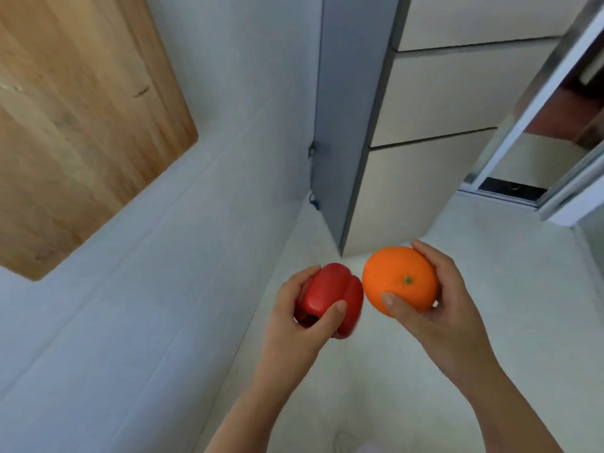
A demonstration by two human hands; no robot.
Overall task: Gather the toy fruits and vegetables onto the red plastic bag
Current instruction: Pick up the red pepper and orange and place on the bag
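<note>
My left hand (294, 325) grips a glossy red toy bell pepper (336, 289), thumb across its front. My right hand (434, 299) holds a round toy orange (398, 279) with its green stem end facing me. Both toys are raised in front of me, almost touching each other, above a pale floor. The red plastic bag is not in view.
A wooden board (75, 119) leans on the white wall at upper left. A grey panel (349, 119) and beige drawer fronts (438, 125) stand ahead. A sliding door frame (529, 132) is at upper right. Pale floor (510, 289) spreads below.
</note>
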